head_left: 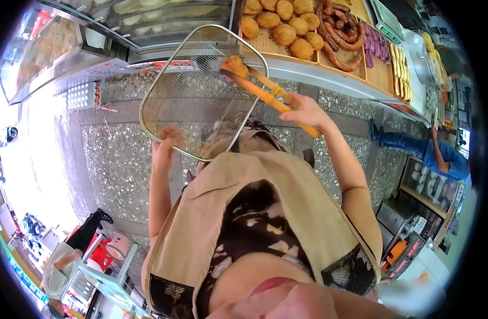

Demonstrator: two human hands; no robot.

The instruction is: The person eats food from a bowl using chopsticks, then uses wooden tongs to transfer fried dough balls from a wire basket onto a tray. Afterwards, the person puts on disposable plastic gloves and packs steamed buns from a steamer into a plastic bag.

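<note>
My left hand (163,154) is closed on the near left rim of a wire mesh basket (201,106). A brown fried piece (171,132) lies in the basket close to that hand, somewhat blurred. My right hand (308,114) is wrapped round wooden tongs (268,97). Between the tongs' tips is a golden-brown fried ball (235,65), over the basket's far right part. Whether the ball touches the mesh I cannot tell.
Beyond the basket, a counter holds a tray of fried balls (284,34), sausages (342,40), purple pieces (376,45) and flat pale-yellow pieces (401,72). A glass case (47,53) stands at left. One person in blue (446,159) is at right, another person (63,266) lower left.
</note>
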